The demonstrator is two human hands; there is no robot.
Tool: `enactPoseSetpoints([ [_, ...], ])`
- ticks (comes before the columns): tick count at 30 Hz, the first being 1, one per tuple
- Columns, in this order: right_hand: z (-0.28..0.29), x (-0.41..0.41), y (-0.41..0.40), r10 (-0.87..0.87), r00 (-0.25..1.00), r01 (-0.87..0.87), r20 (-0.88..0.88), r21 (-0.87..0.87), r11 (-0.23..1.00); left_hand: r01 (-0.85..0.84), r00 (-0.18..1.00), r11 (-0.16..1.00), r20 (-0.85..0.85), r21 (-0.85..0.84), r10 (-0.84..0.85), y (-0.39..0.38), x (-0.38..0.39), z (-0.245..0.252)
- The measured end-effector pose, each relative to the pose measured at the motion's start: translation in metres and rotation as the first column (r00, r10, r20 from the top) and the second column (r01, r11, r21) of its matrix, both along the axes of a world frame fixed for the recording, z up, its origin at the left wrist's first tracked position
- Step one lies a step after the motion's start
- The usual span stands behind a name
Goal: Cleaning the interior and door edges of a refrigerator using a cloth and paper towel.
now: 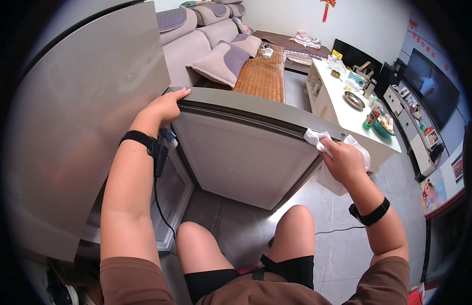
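The lower door of a grey refrigerator stands open in front of my knees, its pale inner panel and dark gasket facing me. My left hand grips the door's top edge at its hinge end, fingers laid over the top. A blue-and-white item shows just beneath that hand; whether the hand holds it is unclear. At the opposite top corner, my right hand pinches a crumpled white tissue against the door's edge. Part of the tissue hangs below the hand.
Left of me rises the shut upper refrigerator door. Beyond the open door are a sofa with a woven mat and a white coffee table bearing dishes and cans. A thin cable crosses the tiled floor.
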State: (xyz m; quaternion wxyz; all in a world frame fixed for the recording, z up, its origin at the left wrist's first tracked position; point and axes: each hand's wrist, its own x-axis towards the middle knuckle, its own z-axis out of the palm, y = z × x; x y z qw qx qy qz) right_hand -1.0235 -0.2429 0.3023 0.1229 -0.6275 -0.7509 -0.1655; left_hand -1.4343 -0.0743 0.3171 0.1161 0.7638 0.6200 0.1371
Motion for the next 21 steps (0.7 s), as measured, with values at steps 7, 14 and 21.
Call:
enactPoseSetpoints([
  [7,0.028,-0.082,0.019,0.231,0.944,-0.189,-0.236,0.189,0.964,0.007,0.993,0.998,0.122,-0.065,0.001,-0.001,0.001,0.005],
  [14,-0.001,-0.251,0.116,0.639,0.766,-0.612,0.073,0.387,0.689,0.155,0.942,0.980,0.319,-0.124,-0.108,0.025,-0.023,-0.015],
  [21,-0.021,-0.283,0.155,0.528,0.834,-0.552,0.161,0.279,0.786,0.021,0.995,0.998,-0.101,-0.058,-0.027,0.003,-0.006,0.001],
])
